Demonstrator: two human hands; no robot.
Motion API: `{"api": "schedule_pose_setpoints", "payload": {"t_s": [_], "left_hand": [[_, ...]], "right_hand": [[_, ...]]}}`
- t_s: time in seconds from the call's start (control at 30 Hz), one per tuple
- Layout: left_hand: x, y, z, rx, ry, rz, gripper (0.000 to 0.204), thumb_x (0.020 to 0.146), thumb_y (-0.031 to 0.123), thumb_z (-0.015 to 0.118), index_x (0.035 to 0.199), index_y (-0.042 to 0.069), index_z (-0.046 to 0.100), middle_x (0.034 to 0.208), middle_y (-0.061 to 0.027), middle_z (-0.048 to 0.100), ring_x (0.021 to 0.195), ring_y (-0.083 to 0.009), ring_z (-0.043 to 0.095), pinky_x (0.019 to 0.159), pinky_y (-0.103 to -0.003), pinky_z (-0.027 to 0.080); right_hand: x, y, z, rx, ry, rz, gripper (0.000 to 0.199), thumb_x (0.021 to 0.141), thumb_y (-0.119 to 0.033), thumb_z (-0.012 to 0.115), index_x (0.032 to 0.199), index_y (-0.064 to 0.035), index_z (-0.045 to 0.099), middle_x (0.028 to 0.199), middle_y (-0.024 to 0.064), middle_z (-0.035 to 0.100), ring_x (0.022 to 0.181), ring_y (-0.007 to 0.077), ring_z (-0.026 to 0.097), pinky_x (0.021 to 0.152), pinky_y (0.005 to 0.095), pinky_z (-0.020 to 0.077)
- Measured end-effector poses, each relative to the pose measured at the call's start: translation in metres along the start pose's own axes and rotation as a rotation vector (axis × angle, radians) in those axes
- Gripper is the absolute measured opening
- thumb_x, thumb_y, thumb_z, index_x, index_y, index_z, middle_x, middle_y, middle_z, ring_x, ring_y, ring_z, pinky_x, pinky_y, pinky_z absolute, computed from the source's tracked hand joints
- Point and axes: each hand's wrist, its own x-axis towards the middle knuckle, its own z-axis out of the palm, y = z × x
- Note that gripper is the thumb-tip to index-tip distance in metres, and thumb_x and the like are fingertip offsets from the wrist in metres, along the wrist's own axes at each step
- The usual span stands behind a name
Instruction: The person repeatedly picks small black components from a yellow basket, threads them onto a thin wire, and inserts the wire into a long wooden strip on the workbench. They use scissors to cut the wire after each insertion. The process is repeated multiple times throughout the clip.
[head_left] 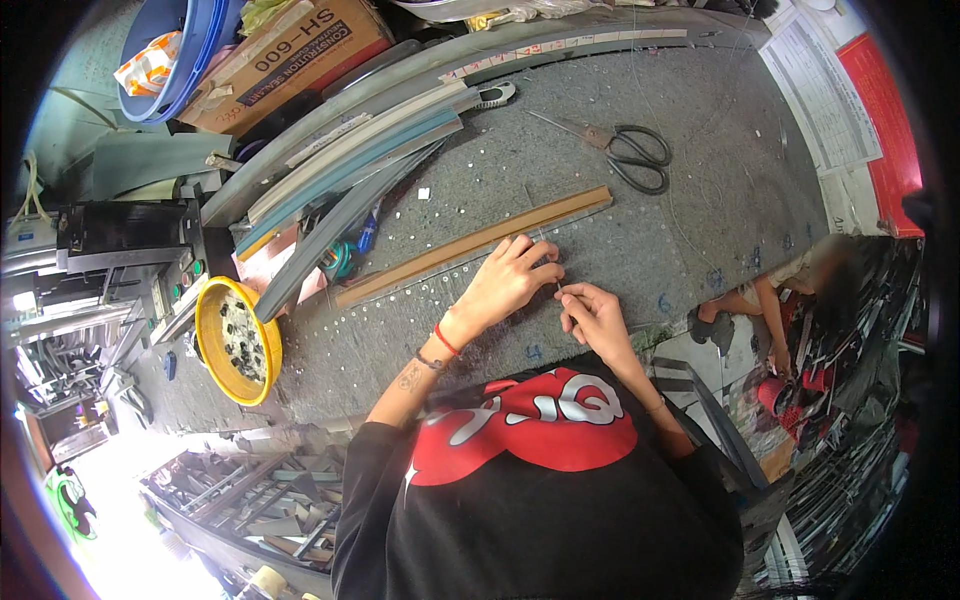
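A long brown channel-shaped strip [450,252] lies slantwise across the dark workbench. Just on its near side is my left hand [508,282], fingers bent and closed, the fingertips by the strip's edge. My right hand [594,318] is close by on the right, its thumb and forefinger pinched together. Something tiny and dark shows between the fingertips of the two hands, too small to name. Small white bits are strewn along the strip. Beyond its right end rest black-handled scissors [630,152], lying with their blades pointing to the upper left.
A yellow bowl [277,345] of small black and clear pieces stands at the left. Grey and blue profiles [345,170] lie at the back left, near a cardboard box [290,65] and a blue basin [190,70]. Another person [775,310] is low at the right, beyond the bench.
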Motion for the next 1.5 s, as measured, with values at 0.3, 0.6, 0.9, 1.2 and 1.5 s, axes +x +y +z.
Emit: {"api": "schedule_pose_setpoints", "payload": {"t_s": [0.3,0.6,0.9,1.2,1.5], "left_hand": [[-0.0017,-0.0012,0.0010,-0.009,-0.020,-0.002,0.015,0.075,0.015,0.065,0.090,0.014,0.065,0.105,-0.0001,0.056,0.093,-0.0216,0.050,0.081,-0.034,0.043],[-0.0030,-0.0002,0.0017,-0.040,-0.010,-0.024,0.014,0.077,0.016,0.065,0.091,0.013,0.065,0.106,-0.0006,0.056,0.093,-0.0221,0.050,0.081,-0.035,0.044],[-0.0018,-0.0009,0.0032,-0.030,0.009,-0.018,0.014,0.077,0.016,0.066,0.091,0.013,0.065,0.105,-0.0011,0.056,0.092,-0.0220,0.051,0.080,-0.035,0.044],[-0.0013,-0.0008,0.0018,-0.048,0.022,-0.008,0.014,0.077,0.016,0.066,0.091,0.013,0.065,0.104,-0.0009,0.056,0.091,-0.0218,0.051,0.079,-0.035,0.043],[-0.0025,-0.0021,0.0037,-0.012,0.024,0.006,0.014,0.077,0.017,0.066,0.090,0.013,0.064,0.103,-0.0007,0.056,0.091,-0.0216,0.051,0.078,-0.034,0.043]], "right_hand": [[0.0000,0.0003,0.0003,-0.014,-0.007,-0.016,0.018,0.093,-0.011,0.052,0.100,0.0033,0.058,0.059,0.0035,0.055,0.040,0.0026,0.038,0.037,0.0176,0.0284],[-0.0007,-0.0006,0.0010,0.009,0.006,0.015,0.016,0.093,-0.011,0.051,0.099,0.0029,0.057,0.060,0.0041,0.055,0.041,0.0028,0.038,0.038,0.0175,0.0285],[-0.0007,-0.0025,0.0005,0.046,-0.019,0.033,0.017,0.093,-0.014,0.052,0.100,0.0010,0.056,0.060,0.0038,0.055,0.042,0.0037,0.039,0.039,0.0178,0.0294],[0.0007,-0.0014,-0.0022,0.096,-0.037,0.051,0.015,0.092,-0.015,0.053,0.097,-0.0003,0.057,0.060,0.0042,0.056,0.042,0.0046,0.041,0.038,0.0183,0.0299],[0.0005,-0.0031,-0.0006,0.045,-0.033,0.080,0.015,0.092,-0.012,0.053,0.097,0.0009,0.057,0.059,0.0044,0.055,0.041,0.0044,0.040,0.038,0.0183,0.0299]]}}
